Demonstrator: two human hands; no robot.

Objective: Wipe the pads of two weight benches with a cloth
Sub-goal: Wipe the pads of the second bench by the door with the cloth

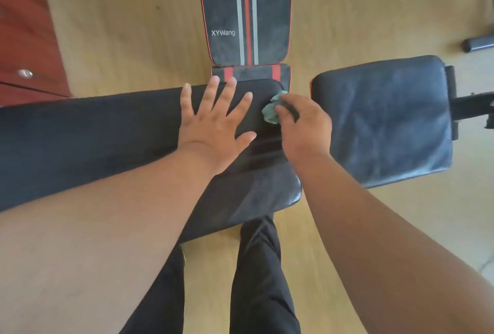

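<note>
A long black bench pad (93, 130) runs across the view from the left to the middle. My left hand (213, 125) lies flat on it with fingers spread. My right hand (304, 125) grips a crumpled green cloth (271, 110) and holds it against the pad's far right corner. A separate black seat pad (385, 122) of the same bench sits to the right, dusty and scuffed. Beyond stands a second bench with a striped back pad (246, 10) marked XYWang and a small striped seat pad (251, 73).
The floor (120, 39) is light wood. A red-brown cabinet (24, 34) stands at the far left. A black metal frame piece (470, 104) sticks out right of the seat pad, and a dark cylinder (478, 43) lies at the far right. My legs in black trousers (256, 275) stand below the bench.
</note>
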